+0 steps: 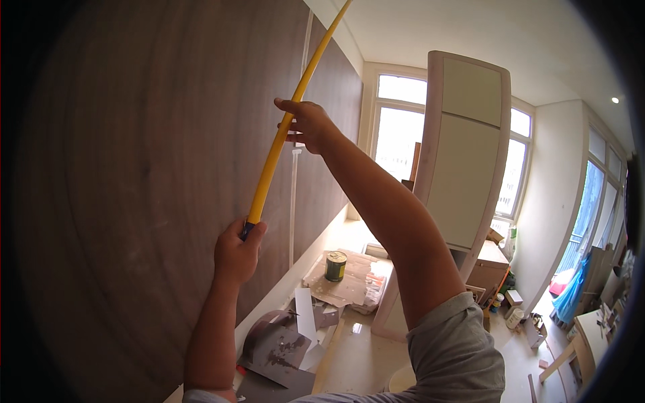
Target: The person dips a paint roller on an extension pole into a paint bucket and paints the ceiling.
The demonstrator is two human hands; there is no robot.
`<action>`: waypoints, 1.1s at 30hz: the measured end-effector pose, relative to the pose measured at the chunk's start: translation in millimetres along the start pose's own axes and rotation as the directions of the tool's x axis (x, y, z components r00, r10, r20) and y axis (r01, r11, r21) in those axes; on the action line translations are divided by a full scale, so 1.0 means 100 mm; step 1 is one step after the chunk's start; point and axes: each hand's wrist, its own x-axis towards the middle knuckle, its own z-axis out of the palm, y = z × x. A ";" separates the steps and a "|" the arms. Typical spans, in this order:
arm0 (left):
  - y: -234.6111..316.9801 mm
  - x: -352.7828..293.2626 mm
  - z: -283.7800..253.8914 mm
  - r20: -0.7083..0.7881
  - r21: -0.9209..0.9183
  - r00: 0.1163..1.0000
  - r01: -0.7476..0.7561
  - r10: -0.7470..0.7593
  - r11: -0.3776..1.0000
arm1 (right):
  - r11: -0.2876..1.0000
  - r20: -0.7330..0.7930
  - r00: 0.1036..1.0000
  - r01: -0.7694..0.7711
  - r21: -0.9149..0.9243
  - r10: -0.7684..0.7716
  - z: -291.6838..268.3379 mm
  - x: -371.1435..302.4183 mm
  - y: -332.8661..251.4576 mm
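A tape measure runs slantwise up along a dark wood-grain wall panel (168, 148). My left hand (236, 252) is closed round its case, and only a dark blue bit (247, 230) shows between thumb and fingers. From there the long yellow blade (269, 168) stretches up past the top edge of the picture, so its far end is out of sight. My right hand (310, 126) grips the blade partway up, with fingers on both sides of it. Just beyond the blade, a pale vertical strip (293, 201) divides the panel.
Below the panel, a green can (335, 266) stands on stained boards (359, 282). Dark sheet offcuts (275, 349) and a white strip (306, 316) lie nearer. A tall pale cabinet (463, 148) rises right of my arm. A wooden workbench (594, 336) stands at the far right.
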 end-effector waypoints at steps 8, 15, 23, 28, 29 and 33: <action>-0.35 -0.74 -0.34 -0.022 -0.071 0.996 0.081 -0.083 0.994 | 0.997 0.152 0.988 0.004 -0.081 0.008 0.27 -0.63 0.00; -0.61 -1.47 -0.70 -0.044 -0.129 0.998 0.032 -0.038 0.991 | 0.991 0.299 0.954 0.036 -0.131 0.004 0.67 -1.34 -0.13; -0.53 -2.20 -1.12 -0.057 -0.179 0.990 0.120 -0.132 0.976 | 0.992 0.412 0.911 0.051 -0.115 0.001 0.98 -1.94 -0.31; -0.45 -2.32 -1.26 -0.063 -0.162 0.996 0.047 -0.057 0.986 | 0.995 0.455 0.890 0.031 -0.097 0.016 1.11 -1.98 -0.34; -0.43 -2.29 -1.27 -0.067 -0.162 0.996 0.050 -0.062 0.985 | 0.995 0.459 0.888 0.028 -0.097 0.020 1.13 -1.93 -0.34; -0.28 -2.00 -1.30 -0.076 -0.112 0.997 -0.006 -0.002 0.994 | 0.999 0.437 0.898 0.052 -0.005 -0.045 1.18 -1.63 -0.35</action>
